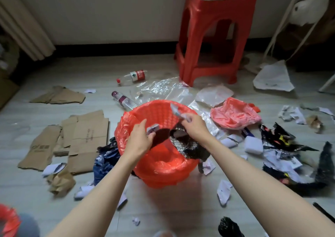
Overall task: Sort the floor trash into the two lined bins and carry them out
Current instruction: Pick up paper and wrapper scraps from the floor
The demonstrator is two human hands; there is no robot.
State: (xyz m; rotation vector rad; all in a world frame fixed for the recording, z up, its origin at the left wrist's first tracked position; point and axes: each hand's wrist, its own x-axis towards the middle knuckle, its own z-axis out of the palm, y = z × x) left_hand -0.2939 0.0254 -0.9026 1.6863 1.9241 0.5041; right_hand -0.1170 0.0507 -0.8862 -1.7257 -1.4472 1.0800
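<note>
The floor (163, 66) fills most of the frame and trash is scattered over it. In the upper right stands a red plastic stool (215, 35), upright, near the wall. In the centre is the red bin (163, 166) with a red liner (123, 126) folded over its rim; its opening faces up and a little toward the top of the frame.

At the left lie flat cardboard pieces (81, 139), their long axis going from the lower left up toward the right. To the right of the bin there is a crumpled pink bag (235, 115), and above the bin a sheet of clear plastic film (163, 90). At the far right lie black wrappers (279, 139) mixed with torn white paper.

Two plastic bottles lie on their sides above the bin — the one with a red label (132, 76) points its cap to the left, the other bottle (123, 100) points its cap to the upper left.

The left hand (141, 139) is over the bin opening, its fingers curled around a small white paper scrap (152, 128). The right hand (192, 126) is also over the bin, near its right rim — it pinches a pale paper strip (175, 110), whose long axis points up and to the left.
</note>
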